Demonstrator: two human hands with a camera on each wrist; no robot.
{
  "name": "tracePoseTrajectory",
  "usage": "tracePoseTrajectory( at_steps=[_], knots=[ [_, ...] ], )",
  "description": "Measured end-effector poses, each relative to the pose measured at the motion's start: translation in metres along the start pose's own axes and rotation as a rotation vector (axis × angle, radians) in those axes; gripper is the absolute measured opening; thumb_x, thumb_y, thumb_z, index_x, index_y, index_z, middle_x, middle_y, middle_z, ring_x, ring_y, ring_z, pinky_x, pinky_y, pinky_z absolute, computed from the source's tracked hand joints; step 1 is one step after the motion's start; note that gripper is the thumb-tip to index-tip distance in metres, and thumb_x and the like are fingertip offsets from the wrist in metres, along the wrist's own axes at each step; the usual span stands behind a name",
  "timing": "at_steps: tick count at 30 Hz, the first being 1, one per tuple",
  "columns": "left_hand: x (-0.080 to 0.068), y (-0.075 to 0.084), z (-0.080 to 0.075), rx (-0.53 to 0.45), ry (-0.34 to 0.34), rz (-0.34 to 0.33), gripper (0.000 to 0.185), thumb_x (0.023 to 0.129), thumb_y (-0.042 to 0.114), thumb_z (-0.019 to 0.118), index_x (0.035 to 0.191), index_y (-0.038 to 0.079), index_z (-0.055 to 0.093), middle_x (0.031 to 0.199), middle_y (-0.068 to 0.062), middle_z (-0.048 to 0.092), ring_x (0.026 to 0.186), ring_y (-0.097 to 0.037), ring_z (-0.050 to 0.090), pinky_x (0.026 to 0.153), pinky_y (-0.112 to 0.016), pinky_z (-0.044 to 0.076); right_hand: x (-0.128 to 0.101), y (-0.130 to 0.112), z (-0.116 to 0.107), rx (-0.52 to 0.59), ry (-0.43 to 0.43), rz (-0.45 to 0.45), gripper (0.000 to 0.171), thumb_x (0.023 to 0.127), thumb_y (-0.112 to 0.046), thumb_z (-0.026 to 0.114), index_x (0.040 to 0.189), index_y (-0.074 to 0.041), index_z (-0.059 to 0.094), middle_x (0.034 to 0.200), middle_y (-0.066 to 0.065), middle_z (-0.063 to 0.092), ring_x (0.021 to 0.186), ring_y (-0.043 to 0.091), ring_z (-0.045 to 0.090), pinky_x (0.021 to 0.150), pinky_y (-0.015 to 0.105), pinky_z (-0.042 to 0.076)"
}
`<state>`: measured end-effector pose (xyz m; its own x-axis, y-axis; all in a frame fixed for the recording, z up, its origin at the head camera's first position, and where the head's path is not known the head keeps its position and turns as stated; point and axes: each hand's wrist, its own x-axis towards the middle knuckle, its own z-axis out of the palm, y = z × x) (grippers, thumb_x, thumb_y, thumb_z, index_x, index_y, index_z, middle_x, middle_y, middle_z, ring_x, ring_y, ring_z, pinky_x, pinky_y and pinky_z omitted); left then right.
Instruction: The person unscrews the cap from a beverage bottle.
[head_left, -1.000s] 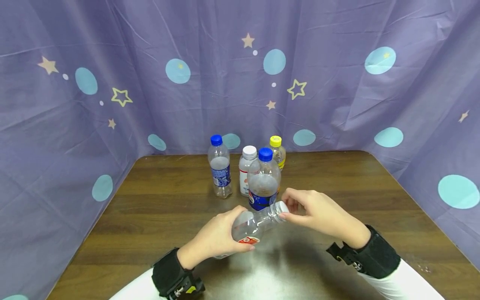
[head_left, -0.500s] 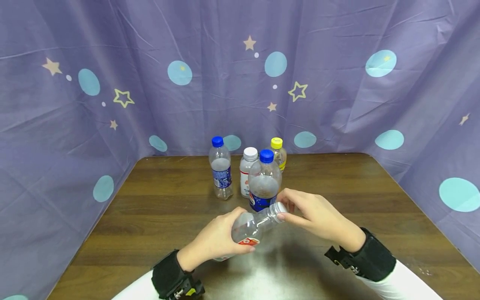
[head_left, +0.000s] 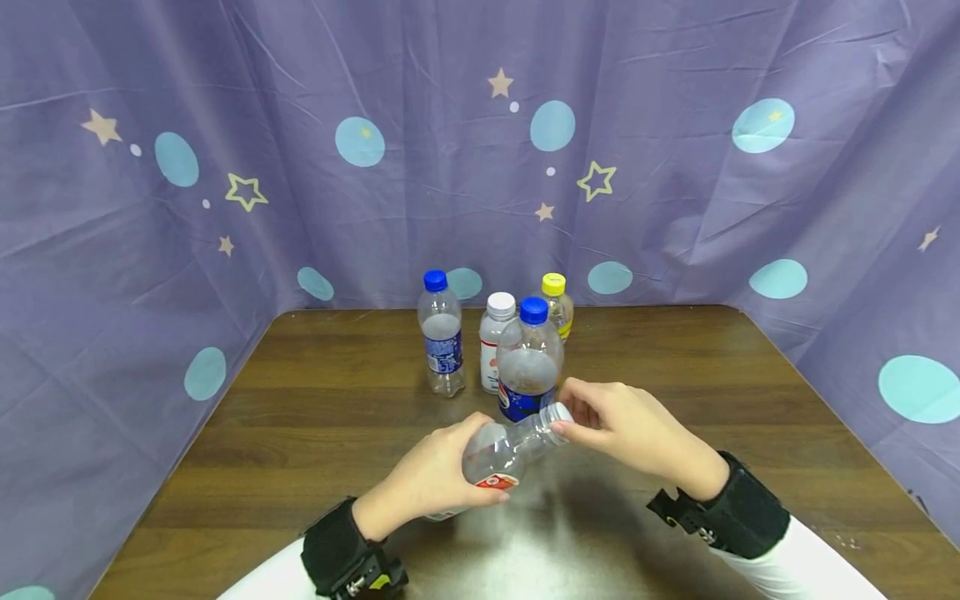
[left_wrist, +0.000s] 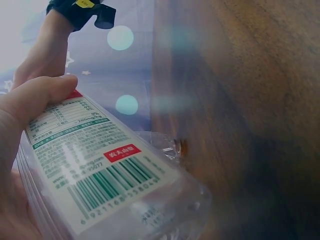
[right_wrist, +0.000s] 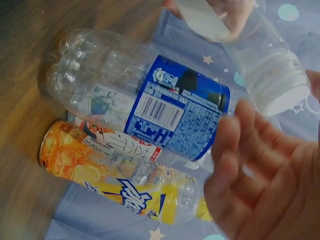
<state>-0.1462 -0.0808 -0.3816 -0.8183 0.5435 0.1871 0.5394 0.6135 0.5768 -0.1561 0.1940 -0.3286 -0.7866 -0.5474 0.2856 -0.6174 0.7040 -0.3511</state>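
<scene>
My left hand (head_left: pixel 431 471) grips a clear plastic bottle (head_left: pixel 491 454) around its body, tilted with its neck up to the right. In the left wrist view the bottle's back label (left_wrist: pixel 100 160) shows a barcode and green print. At the bottle's white cap (head_left: pixel 558 412) is my right hand (head_left: pixel 637 425), its thumb and bent forefinger on either side of the cap. The right wrist view has the white cap (right_wrist: pixel 285 97) close above the curled fingers (right_wrist: pixel 227 170). Just behind the neck stands a large blue-capped bottle (head_left: pixel 528 358).
Behind the hands stand a smaller blue-capped bottle (head_left: pixel 442 337), a white-capped bottle (head_left: pixel 489 346) and a yellow-capped bottle (head_left: pixel 558 308), the last partly hidden. All are upright on the wooden table (head_left: pixel 330 417). A purple patterned curtain (head_left: pixel 450 125) hangs along the table's back and sides.
My right hand has shifted slightly left at the cap, and its fingers have changed position a little. My left hand and the bottle stay nearly in place.
</scene>
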Motion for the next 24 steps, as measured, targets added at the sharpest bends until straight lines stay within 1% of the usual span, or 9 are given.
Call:
tracePoseTrajectory(
  at_steps=[3,5,8,11,13,18,20,22,24],
  knots=[
    [0.0000,0.0001,-0.0006,0.001,-0.002,-0.002,0.065,0.065,0.045,0.086,0.118,0.027,0.053,0.097,0.011,0.064,0.081,-0.004,0.060,0.070,-0.024,0.050,0.0004,0.0024,-0.0028,0.109,-0.069,-0.061,0.016,0.092,-0.043,0.062,0.099,-0.033,0.053,0.069,-0.020,0.051,0.059,-0.003,0.048,0.052,0.019,0.042],
    [0.0001,-0.0002,-0.0008,0.000,-0.001,-0.004,0.065,0.064,0.045,0.086,0.118,0.027,0.053,0.097,0.011,0.065,0.081,-0.004,0.060,0.070,-0.024,0.050,0.0006,0.0043,-0.0053,0.182,-0.114,-0.102,0.020,0.093,-0.040,0.063,0.107,-0.030,0.053,0.075,-0.017,0.053,0.063,-0.002,0.050,0.055,0.020,0.045],
    [0.0004,-0.0013,-0.0006,-0.008,0.001,-0.005,0.065,0.065,0.045,0.086,0.118,0.027,0.053,0.098,0.010,0.065,0.082,-0.005,0.061,0.070,-0.024,0.050,0.0001,0.0062,-0.0079,0.220,-0.131,-0.137,0.028,0.092,-0.038,0.064,0.117,-0.028,0.053,0.084,-0.015,0.055,0.071,0.000,0.054,0.062,0.022,0.050],
    [0.0006,-0.0021,0.0001,-0.013,-0.002,-0.010,0.065,0.065,0.046,0.085,0.118,0.027,0.052,0.099,0.010,0.065,0.083,-0.005,0.061,0.070,-0.024,0.050,-0.0009,0.0069,-0.0085,0.201,-0.109,-0.152,0.034,0.090,-0.039,0.066,0.120,-0.029,0.053,0.090,-0.015,0.056,0.076,0.001,0.056,0.066,0.023,0.051],
    [0.0008,-0.0024,0.0005,-0.017,-0.005,-0.012,0.065,0.065,0.046,0.085,0.118,0.027,0.053,0.099,0.010,0.065,0.083,-0.005,0.061,0.070,-0.024,0.050,-0.0016,0.0069,-0.0076,0.180,-0.076,-0.152,0.034,0.089,-0.039,0.068,0.119,-0.030,0.054,0.092,-0.017,0.056,0.075,0.002,0.056,0.065,0.022,0.050],
    [0.0017,-0.0013,0.0011,-0.023,-0.008,-0.010,0.065,0.065,0.047,0.085,0.118,0.027,0.052,0.098,0.011,0.065,0.082,-0.004,0.061,0.070,-0.024,0.050,-0.0010,0.0054,-0.0034,0.112,0.035,-0.145,0.025,0.090,-0.034,0.068,0.113,-0.031,0.059,0.091,-0.020,0.055,0.073,-0.002,0.053,0.062,0.019,0.046],
    [0.0021,-0.0003,0.0010,-0.026,-0.007,-0.006,0.065,0.066,0.047,0.085,0.118,0.026,0.052,0.098,0.010,0.065,0.082,-0.005,0.061,0.070,-0.024,0.050,0.0000,0.0039,-0.0030,0.086,0.057,-0.123,0.023,0.091,-0.034,0.067,0.112,-0.029,0.060,0.093,-0.019,0.055,0.075,-0.003,0.053,0.062,0.019,0.046],
    [0.0025,0.0006,0.0010,-0.026,-0.007,-0.004,0.065,0.066,0.046,0.085,0.119,0.026,0.052,0.099,0.010,0.065,0.082,-0.005,0.061,0.070,-0.024,0.050,0.0006,0.0028,-0.0035,0.063,0.057,-0.075,0.027,0.090,-0.038,0.066,0.114,-0.026,0.059,0.096,-0.018,0.056,0.076,-0.002,0.054,0.063,0.020,0.046],
    [0.0027,0.0012,0.0011,-0.023,-0.005,-0.002,0.065,0.066,0.046,0.085,0.118,0.026,0.052,0.099,0.010,0.065,0.083,-0.005,0.061,0.071,-0.024,0.051,0.0009,0.0019,-0.0046,0.049,0.039,-0.016,0.034,0.090,-0.044,0.065,0.116,-0.023,0.058,0.099,-0.017,0.058,0.077,-0.001,0.056,0.063,0.021,0.047]
  ],
)
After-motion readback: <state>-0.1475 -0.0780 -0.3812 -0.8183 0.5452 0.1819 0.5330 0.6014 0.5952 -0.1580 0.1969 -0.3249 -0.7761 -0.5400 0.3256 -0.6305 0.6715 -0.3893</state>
